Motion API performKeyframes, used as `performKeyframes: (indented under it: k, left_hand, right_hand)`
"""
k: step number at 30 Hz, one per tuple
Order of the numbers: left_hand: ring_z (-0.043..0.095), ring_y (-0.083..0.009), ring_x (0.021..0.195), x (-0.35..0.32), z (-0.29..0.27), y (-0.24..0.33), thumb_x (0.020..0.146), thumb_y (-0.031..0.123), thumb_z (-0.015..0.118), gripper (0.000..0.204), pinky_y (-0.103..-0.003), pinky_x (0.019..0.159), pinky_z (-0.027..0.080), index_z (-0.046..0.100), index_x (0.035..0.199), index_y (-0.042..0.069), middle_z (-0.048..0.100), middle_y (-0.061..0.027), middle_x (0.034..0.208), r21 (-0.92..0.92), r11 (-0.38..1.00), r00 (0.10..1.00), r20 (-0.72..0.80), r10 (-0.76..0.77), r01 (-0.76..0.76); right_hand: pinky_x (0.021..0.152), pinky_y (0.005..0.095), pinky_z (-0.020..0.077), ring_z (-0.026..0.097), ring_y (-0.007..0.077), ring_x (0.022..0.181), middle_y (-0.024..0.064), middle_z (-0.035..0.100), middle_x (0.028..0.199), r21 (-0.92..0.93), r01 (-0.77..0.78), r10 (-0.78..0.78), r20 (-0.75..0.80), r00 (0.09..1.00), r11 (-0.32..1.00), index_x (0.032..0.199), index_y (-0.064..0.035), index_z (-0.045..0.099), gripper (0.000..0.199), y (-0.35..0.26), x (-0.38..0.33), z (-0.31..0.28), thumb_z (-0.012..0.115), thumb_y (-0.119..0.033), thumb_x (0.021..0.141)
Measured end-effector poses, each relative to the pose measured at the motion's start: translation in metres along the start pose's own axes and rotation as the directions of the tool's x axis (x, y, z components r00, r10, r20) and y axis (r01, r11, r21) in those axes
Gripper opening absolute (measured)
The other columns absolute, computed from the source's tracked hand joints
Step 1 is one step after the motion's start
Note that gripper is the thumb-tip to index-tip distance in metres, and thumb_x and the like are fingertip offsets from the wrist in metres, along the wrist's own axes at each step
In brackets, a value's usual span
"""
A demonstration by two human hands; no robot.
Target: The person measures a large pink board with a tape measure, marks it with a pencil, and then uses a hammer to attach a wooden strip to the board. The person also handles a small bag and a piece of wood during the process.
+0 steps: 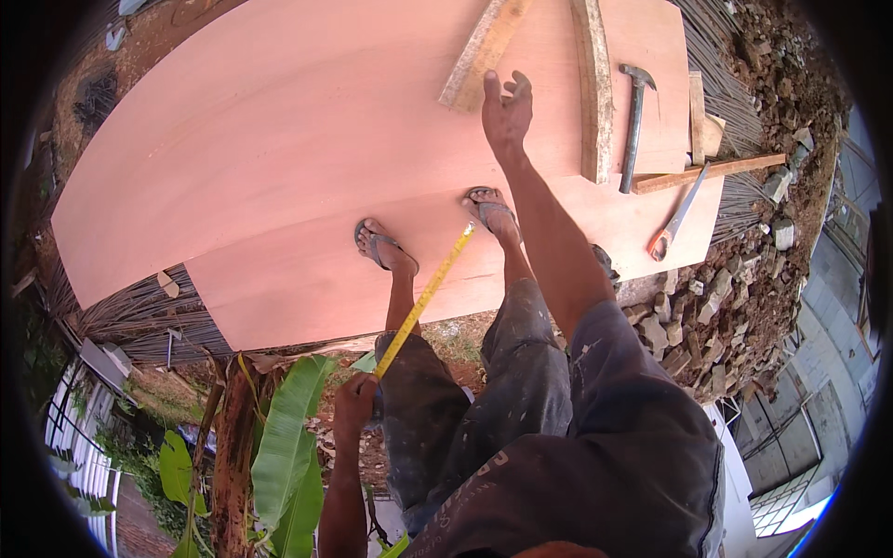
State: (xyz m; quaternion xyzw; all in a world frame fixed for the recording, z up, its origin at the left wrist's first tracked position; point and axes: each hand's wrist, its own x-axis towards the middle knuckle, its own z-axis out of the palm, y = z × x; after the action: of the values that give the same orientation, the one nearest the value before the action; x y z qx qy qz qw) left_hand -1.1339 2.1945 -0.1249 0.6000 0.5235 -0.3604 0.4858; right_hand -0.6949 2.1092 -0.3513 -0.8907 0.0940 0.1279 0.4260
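I stand in sandals on large pink-brown plywood sheets [279, 139]. My left hand [355, 400] is down by my thigh, closed on a yellow tape measure [426, 298] whose blade sticks out stiffly toward my right foot. My right hand [505, 110] is stretched forward over the plywood, fingers apart and holding nothing, close to the near end of a rough wooden batten [479, 51].
A second wooden batten [595, 88], a hammer [635, 121], a thin wood strip [712, 172] and a handsaw [677, 221] lie on the plywood at right. Steel rebar bundles [139, 312] lie under the sheets. Rubble [735, 307] is at right, banana leaves [288, 437] below.
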Motion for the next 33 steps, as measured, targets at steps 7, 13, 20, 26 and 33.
performKeyframes:
  k: [7, 13, 20, 26, 33]
  left_hand:
    - [0.064, -0.0399, 0.077, 0.147, -0.036, 0.063, 0.09, 0.028, 0.057, 0.025, -0.048, 0.07, 0.05, 0.068, 0.088, 0.005, 0.066, -0.0185, 0.079, 0.452, 0.83, 0.929, -0.01, 0.371, -0.327]
    - [0.068, -0.0357, 0.084, 0.208, -0.016, 0.149, 0.089, 0.03, 0.058, 0.027, -0.045, 0.075, 0.053, 0.071, 0.103, 0.01, 0.069, -0.0183, 0.091, 0.582, 0.729, 0.929, 0.155, 0.336, -0.361]
    - [0.067, -0.0317, 0.075, 0.226, -0.052, 0.185, 0.088, 0.03, 0.061, 0.028, -0.041, 0.072, 0.052, 0.07, 0.103, 0.009, 0.068, -0.0167, 0.082, 0.563, 0.723, 0.916, 0.266, 0.301, -0.401]
    - [0.063, -0.0356, 0.08, 0.278, -0.213, 0.073, 0.091, 0.023, 0.06, 0.023, -0.041, 0.075, 0.05, 0.068, 0.095, 0.002, 0.065, -0.0199, 0.085, 0.689, 0.485, 0.805, 0.251, 0.537, -0.538]
    - [0.064, -0.0377, 0.092, 0.292, -0.234, 0.048, 0.092, 0.026, 0.06, 0.027, -0.044, 0.082, 0.05, 0.068, 0.102, 0.002, 0.067, -0.0201, 0.098, 0.773, 0.519, 0.855, 0.058, 0.516, -0.365]
  right_hand:
    - [0.06, 0.0289, 0.0509, 0.061, 0.0167, 0.069, 0.0126, 0.061, 0.102, 0.185, -0.674, 0.567, 0.412, 0.713, 0.715, 0.123, -0.0034, 0.053, 0.057, 0.1, -0.171, -0.094, 0.054, -0.053, 0.095]
    - [0.066, 0.0321, 0.056, 0.065, 0.0209, 0.076, 0.0151, 0.062, 0.108, 0.515, -0.696, 0.503, 0.481, 0.718, 0.501, 0.122, -0.0045, 0.05, 0.044, 0.094, -0.159, -0.059, 0.062, -0.038, 0.096]
    - [0.065, 0.0339, 0.0578, 0.065, 0.0204, 0.077, 0.0144, 0.065, 0.095, 0.703, -0.608, 0.665, 0.259, 0.701, 0.368, 0.109, 0.0029, 0.057, 0.026, 0.095, -0.1, -0.06, 0.063, -0.019, 0.095]
    - [0.07, 0.0363, 0.0614, 0.07, 0.0269, 0.085, 0.018, 0.066, 0.1, 0.584, -0.566, 0.695, 0.005, 0.719, 0.582, 0.113, 0.0074, 0.057, 0.029, 0.135, -0.062, -0.063, 0.062, -0.015, 0.096]
    - [0.068, 0.0357, 0.061, 0.069, 0.0271, 0.081, 0.0167, 0.067, 0.1, 0.453, -0.631, 0.708, -0.001, 0.706, 0.63, 0.116, 0.0075, 0.058, 0.034, 0.13, -0.051, -0.07, 0.063, -0.018, 0.096]
